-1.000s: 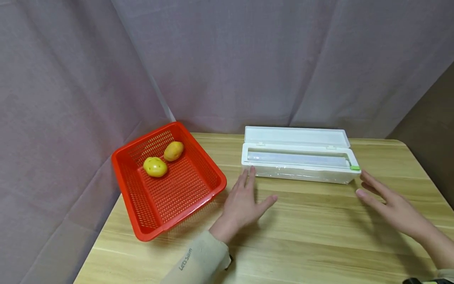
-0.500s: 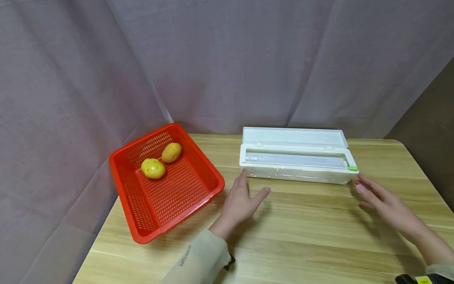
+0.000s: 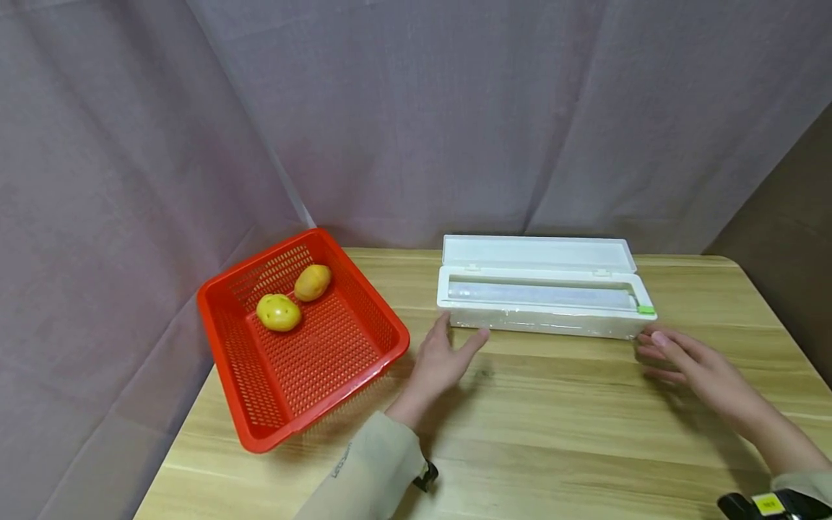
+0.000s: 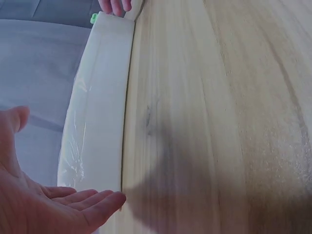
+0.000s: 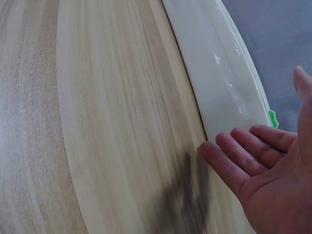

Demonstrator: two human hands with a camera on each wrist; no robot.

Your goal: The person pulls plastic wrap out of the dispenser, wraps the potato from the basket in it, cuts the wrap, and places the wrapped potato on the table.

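A long white cling film dispenser (image 3: 546, 319) lies near the back of the table, its lid (image 3: 538, 253) tipped back. Inside the box's opening shows a pale roll of film (image 3: 542, 294), and a green slide cutter (image 3: 646, 310) sits at the right end. My left hand (image 3: 438, 365) is at the box's left end, fingers extended and thumb spread. At the opposite end is my right hand (image 3: 705, 372), fingertips right at the corner. Both wrist views show straight fingers at the box ends, with a loose film edge (image 4: 78, 161) clinging along the front wall.
To the left stands a red plastic basket (image 3: 325, 417) holding a yellow potato-like item (image 3: 278, 313) and a second, more orange one (image 3: 313, 282). A grey curtain (image 3: 416, 115) hangs behind the wooden table (image 3: 552, 433). The table's right edge lies beyond my right hand.
My left fingers have drawn back from the front wall to the left corner. My right hand has shifted slightly left and inward at the right end. The head view moved slightly.
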